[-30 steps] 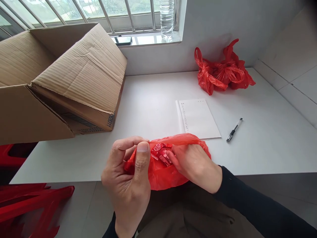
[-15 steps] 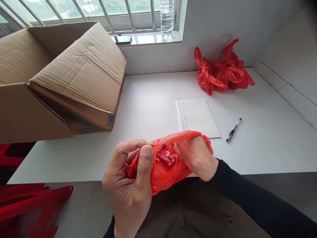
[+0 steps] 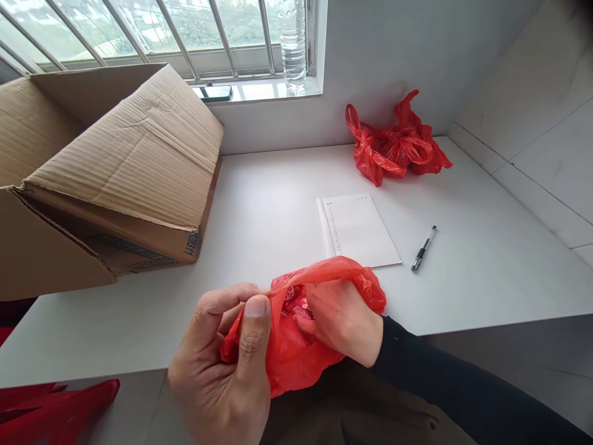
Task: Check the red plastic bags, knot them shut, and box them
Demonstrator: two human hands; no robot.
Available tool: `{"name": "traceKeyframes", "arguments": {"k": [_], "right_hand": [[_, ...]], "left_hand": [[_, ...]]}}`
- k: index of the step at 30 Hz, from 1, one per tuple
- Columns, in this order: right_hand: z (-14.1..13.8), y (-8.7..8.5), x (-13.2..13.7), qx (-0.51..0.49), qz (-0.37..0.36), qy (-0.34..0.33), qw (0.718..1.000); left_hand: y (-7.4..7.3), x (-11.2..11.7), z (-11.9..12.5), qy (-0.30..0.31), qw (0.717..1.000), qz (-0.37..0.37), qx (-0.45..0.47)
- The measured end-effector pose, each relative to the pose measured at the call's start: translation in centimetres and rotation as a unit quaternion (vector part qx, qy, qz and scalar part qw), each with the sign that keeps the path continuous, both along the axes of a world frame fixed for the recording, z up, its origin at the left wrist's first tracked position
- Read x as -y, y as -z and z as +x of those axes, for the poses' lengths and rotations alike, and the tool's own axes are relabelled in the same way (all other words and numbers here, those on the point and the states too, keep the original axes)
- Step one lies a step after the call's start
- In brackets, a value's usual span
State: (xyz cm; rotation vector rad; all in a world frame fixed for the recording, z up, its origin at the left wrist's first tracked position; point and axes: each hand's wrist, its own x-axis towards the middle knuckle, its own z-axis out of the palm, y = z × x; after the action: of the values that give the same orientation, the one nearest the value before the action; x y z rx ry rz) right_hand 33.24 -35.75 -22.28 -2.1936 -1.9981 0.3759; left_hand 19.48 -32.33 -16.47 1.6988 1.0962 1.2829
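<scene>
I hold a thin red plastic bag point(image 3: 296, 364) over the near edge of the white table point(image 3: 278, 204). My left hand point(image 3: 222, 371) pinches the bag's rim between thumb and fingers and keeps its mouth open. My right hand point(image 3: 340, 318) reaches inside the bag, its fingers curled by small red printed packets point(image 3: 296, 304). Whether those fingers grip a packet is hidden.
A big open cardboard box point(image 3: 115, 167) lies on its side at the left. A notepad point(image 3: 356, 230) and a black pen point(image 3: 422, 248) lie mid-table, a knotted red bag point(image 3: 393, 145) at the back. A water bottle point(image 3: 293, 40) and a phone point(image 3: 213, 93) rest on the windowsill.
My right hand has pushed deeper into the bag among the packets. The view has tilted up a little, so both hands and the bag sit lower in the picture.
</scene>
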Motion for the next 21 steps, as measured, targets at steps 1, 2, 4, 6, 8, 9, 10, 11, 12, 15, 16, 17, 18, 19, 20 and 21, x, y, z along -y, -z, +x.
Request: {"name": "traceKeyframes", "arguments": {"k": [1,2,4,6,8,9,10,11,12,15,16,17,18,19,20,21], "right_hand": [[0.1,-0.1,-0.1,0.004,0.003,0.005,1.000],[0.1,-0.1,-0.2,0.013,0.004,0.016,1.000],[0.2,-0.2,-0.5,0.036,0.005,0.045,0.998],[0.1,-0.1,-0.7,0.050,0.004,0.063,0.997],[-0.3,0.1,-0.9,0.051,-0.003,0.067,0.996],[-0.6,0.2,-1.0,0.050,-0.008,0.066,0.997],[-1.0,0.3,-1.1,0.048,-0.012,0.066,0.997],[-1.3,0.4,-1.2,0.047,-0.014,0.066,0.997],[-1.5,0.6,-1.4,0.045,-0.015,0.063,0.997],[-1.7,0.9,-1.6,0.016,-0.010,0.034,0.999],[-1.5,1.1,-1.6,0.001,-0.008,0.021,1.000],[-1.3,1.1,-1.5,-0.016,-0.005,0.007,1.000],[-1.0,1.2,-1.3,-0.031,-0.001,-0.004,1.000],[-0.6,1.1,-1.1,-0.044,0.003,-0.013,0.999],[-0.3,1.0,-0.9,-0.054,0.007,-0.019,0.998],[0.0,0.8,-0.7,-0.062,0.010,-0.022,0.998]], "left_hand": [[0.0,0.0,0.0,-0.002,1.000,-0.003,0.000],[-0.1,0.1,0.0,-0.007,1.000,-0.008,0.000],[-0.2,0.1,0.0,-0.014,1.000,-0.015,-0.001],[-0.3,0.1,0.1,-0.017,1.000,-0.022,-0.005],[-0.3,0.0,0.2,-0.015,1.000,-0.022,-0.007],[-0.3,0.0,0.2,-0.016,1.000,-0.024,-0.005],[-0.3,0.0,0.2,-0.019,0.999,-0.029,-0.001],[-0.3,0.1,0.3,-0.024,0.999,-0.036,0.007],[-0.3,0.1,0.3,-0.029,0.998,-0.044,0.016],[-0.2,0.2,0.4,-0.036,0.997,-0.062,0.032],[-0.1,0.2,0.4,-0.035,0.997,-0.060,0.030],[-0.1,0.1,0.4,-0.036,0.998,-0.055,0.025],[-0.1,0.1,0.4,-0.039,0.998,-0.051,0.021],[-0.1,0.1,0.4,-0.045,0.998,-0.047,0.020],[-0.1,0.1,0.4,-0.049,0.998,-0.046,0.020],[0.0,0.1,0.4,-0.055,0.997,-0.047,0.023]]}}
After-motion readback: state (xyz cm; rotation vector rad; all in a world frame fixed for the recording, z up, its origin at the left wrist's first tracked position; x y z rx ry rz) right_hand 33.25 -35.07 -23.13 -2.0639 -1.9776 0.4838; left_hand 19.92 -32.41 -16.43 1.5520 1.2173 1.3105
